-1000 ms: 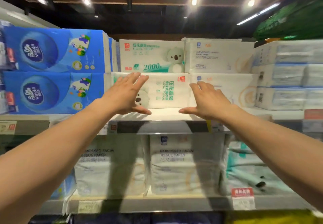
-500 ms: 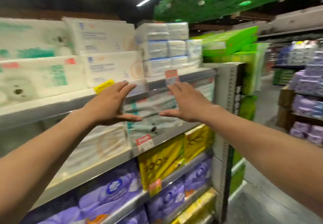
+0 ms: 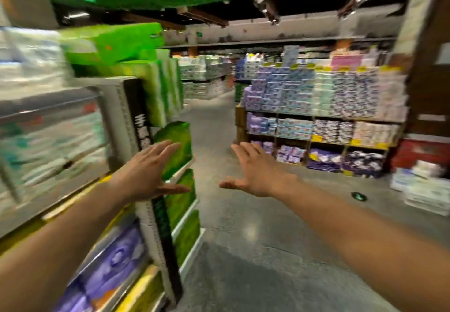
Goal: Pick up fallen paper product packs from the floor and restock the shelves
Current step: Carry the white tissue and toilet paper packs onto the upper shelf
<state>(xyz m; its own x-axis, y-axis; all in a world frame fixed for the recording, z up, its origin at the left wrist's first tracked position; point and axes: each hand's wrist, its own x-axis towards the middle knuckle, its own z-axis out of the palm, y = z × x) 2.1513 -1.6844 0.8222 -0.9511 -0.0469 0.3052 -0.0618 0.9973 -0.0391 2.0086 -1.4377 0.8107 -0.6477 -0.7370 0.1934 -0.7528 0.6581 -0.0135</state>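
My left hand (image 3: 148,170) is stretched out in front of the shelf end, fingers spread, holding nothing. My right hand (image 3: 258,170) reaches out over the aisle floor (image 3: 243,250), also empty with fingers apart. The shelf unit (image 3: 48,121) on my left carries white and teal paper packs, blurred by motion. Purple packs (image 3: 114,258) and yellow packs sit on its lower shelves. Green packs (image 3: 175,146) fill the end of the unit. I see no pack lying on the floor nearby.
The shelf's end post (image 3: 136,126) with black signage stands just beyond my left hand. Across the aisle a wooden rack (image 3: 316,107) holds several stacked paper packs. White packs (image 3: 426,190) are piled low on the floor at far right, below a red box (image 3: 423,153).
The view has swung right, from facing the shelf to looking down the aisle. Both hands came off the koala tissue pack on the shelf and stay raised and empty.
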